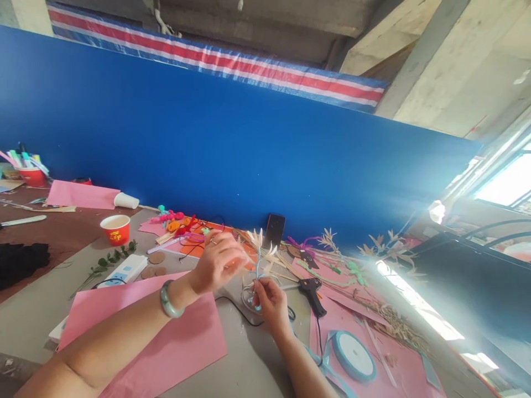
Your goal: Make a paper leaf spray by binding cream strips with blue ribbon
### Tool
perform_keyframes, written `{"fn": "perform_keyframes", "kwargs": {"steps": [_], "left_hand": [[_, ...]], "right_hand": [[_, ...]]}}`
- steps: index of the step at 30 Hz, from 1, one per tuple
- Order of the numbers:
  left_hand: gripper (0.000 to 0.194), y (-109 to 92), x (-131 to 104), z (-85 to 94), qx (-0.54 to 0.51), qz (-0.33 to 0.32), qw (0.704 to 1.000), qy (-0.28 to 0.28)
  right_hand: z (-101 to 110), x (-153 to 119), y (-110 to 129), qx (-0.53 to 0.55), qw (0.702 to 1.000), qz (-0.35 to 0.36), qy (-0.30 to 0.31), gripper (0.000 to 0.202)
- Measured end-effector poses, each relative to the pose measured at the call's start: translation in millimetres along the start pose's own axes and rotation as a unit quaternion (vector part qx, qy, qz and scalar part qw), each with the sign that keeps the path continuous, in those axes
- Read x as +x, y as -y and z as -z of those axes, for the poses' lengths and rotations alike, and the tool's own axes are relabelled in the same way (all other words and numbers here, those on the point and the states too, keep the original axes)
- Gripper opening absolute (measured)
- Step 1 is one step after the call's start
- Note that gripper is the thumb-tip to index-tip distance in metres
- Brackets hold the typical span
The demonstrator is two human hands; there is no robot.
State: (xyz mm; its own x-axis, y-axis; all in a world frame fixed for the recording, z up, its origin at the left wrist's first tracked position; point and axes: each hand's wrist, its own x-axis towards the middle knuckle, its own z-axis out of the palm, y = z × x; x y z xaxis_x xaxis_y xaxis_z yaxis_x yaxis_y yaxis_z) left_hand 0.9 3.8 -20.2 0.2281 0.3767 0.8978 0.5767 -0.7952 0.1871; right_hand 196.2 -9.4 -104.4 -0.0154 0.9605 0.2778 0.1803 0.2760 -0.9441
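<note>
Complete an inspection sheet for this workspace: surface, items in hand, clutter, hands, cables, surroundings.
Surface: grey tabletop, partly covered by pink sheets.
Items in hand: pale flower on a bluish stem.
Clutter: glue gun and ribbon spool on the right; power strip and red paper cup on the left; phone propped upright.
Hands: right hand pinches the stem; left hand raised, loosely curled, no held item visible.
Cables: black cord beside the pink sheet; another cord from the glue gun.
Surroundings: blue partition behind; bright window at right.
</note>
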Motion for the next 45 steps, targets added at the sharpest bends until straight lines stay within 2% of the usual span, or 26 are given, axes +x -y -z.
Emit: {"fn": "perform_keyframes", "kwargs": {"steps": [3,5,10,12,14,18,20,22,24,27,32,35,39,45], "left_hand": [[0.02,2,-1,-7.4,-0.084,0.13,0.988,-0.022],[0.026,4,-6,-16.3,-0.155,0.213,0.965,-0.006],[0.028,6,-31,-48.6,-0.283,0.38,0.87,0.134],[0.024,5,-41,-60.2,-0.322,0.43,0.828,0.158],[0.026,3,-48,-67.7,-0.364,0.458,0.792,0.175],[0.029,-3,-54,-71.3,-0.445,0.447,0.749,0.201],[0.028,-6,-56,-71.1,-0.477,0.458,0.719,0.215],[0.029,-8,-58,-71.6,-0.497,0.486,0.684,0.219],[0.03,-9,-60,-72.6,-0.508,0.507,0.664,0.209],[0.032,-8,-59,-72.5,-0.507,0.524,0.662,0.175],[0.03,-7,-52,-67.8,-0.492,0.54,0.675,0.102],[0.028,-6,-50,-66.9,-0.503,0.543,0.668,0.076],[0.026,-5,-51,-68.3,-0.513,0.551,0.655,0.065],[0.026,-4,-52,-68.4,-0.529,0.549,0.643,0.078]], "right_hand": [[2,4,-4,0.024,0.999,-0.003,-0.04,0.028],[4,7,-6,0.042,0.997,-0.007,-0.069,0.028],[9,8,-2,0.078,0.992,-0.042,-0.094,0.032],[10,7,2,0.084,0.991,-0.049,-0.087,0.034],[10,5,5,0.085,0.992,-0.056,-0.074,0.034],[9,3,8,0.094,0.993,-0.063,-0.039,0.034],[8,3,8,0.107,0.992,-0.064,-0.034,0.033],[7,2,9,0.112,0.991,-0.065,-0.037,0.033],[7,2,9,0.094,0.993,-0.062,-0.036,0.033],[7,2,9,0.056,0.997,-0.048,-0.037,0.036],[7,4,3,0.085,0.992,-0.025,-0.093,0.038],[7,5,1,0.095,0.992,-0.024,-0.082,0.036],[6,4,1,0.107,0.992,-0.034,-0.06,0.039],[6,1,8,0.087,0.995,-0.036,-0.033,0.042]]}}
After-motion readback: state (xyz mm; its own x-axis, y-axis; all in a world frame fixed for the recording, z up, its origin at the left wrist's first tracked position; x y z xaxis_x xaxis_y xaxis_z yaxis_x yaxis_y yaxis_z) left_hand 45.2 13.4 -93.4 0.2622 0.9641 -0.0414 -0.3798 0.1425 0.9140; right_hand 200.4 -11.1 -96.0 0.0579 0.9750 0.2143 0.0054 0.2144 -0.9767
